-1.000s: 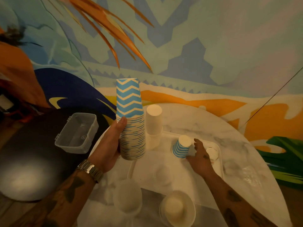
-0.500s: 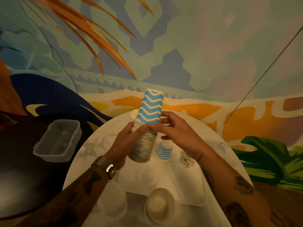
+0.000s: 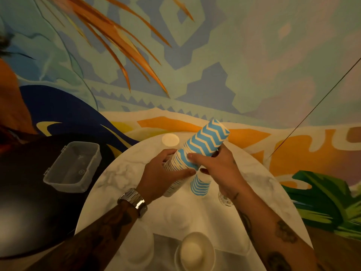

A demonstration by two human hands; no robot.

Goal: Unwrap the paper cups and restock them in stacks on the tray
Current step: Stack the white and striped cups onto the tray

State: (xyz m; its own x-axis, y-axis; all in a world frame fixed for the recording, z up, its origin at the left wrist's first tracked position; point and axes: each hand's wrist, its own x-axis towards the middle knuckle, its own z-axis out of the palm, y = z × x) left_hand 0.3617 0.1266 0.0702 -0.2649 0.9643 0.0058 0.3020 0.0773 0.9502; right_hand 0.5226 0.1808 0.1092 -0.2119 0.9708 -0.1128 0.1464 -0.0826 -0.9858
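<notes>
Left hand (image 3: 164, 177): grip closed on lower cup stack (image 3: 195, 153) | Right hand (image 3: 218, 169): grip closed on upper stack | Stack: tilted right, held above tray (image 3: 214, 227) on marble desk (image 3: 117, 182) | Small striped cup stack (image 3: 200, 185): upside down on tray.

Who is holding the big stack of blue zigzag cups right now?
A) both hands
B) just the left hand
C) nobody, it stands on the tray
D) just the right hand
A: the left hand grips the lower part of the tilted cup stack and the right hand holds it higher up.
</notes>
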